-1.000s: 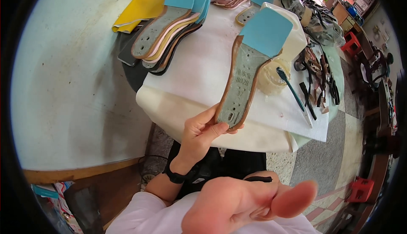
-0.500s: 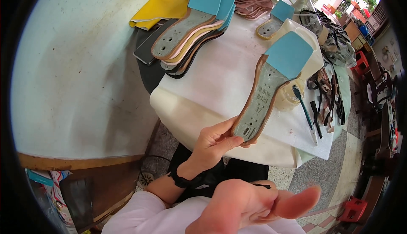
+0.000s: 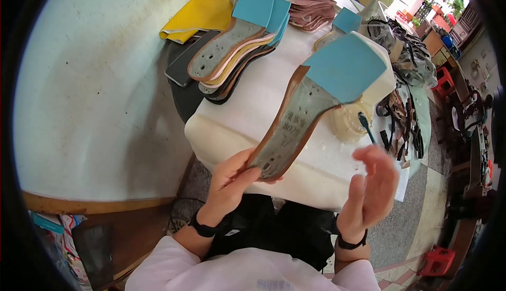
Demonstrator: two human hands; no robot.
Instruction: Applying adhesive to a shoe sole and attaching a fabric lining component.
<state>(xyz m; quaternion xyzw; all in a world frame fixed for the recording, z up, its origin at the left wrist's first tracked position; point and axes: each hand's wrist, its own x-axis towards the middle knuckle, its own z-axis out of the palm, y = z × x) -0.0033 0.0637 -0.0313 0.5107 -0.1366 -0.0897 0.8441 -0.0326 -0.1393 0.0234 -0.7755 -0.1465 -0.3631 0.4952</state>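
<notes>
My left hand grips the toe end of a long grey shoe insole with a brown edge and a light blue heel patch, holding it up over the white padded table. My right hand is raised just to the right of the insole, fingers spread and holding nothing. Behind the insole stands a tub of pale glue with a dark-handled brush in it.
A stack of similar insoles with blue patches lies at the table's far left beside a yellow sheet. A pile of brown pieces sits at the back. Black sandal straps lie along the right edge. A pale wall is on the left.
My right hand has lifted from low in the picture to beside the insole and spread its fingers. The left hand has kept hold of the insole, which now looks closer.
</notes>
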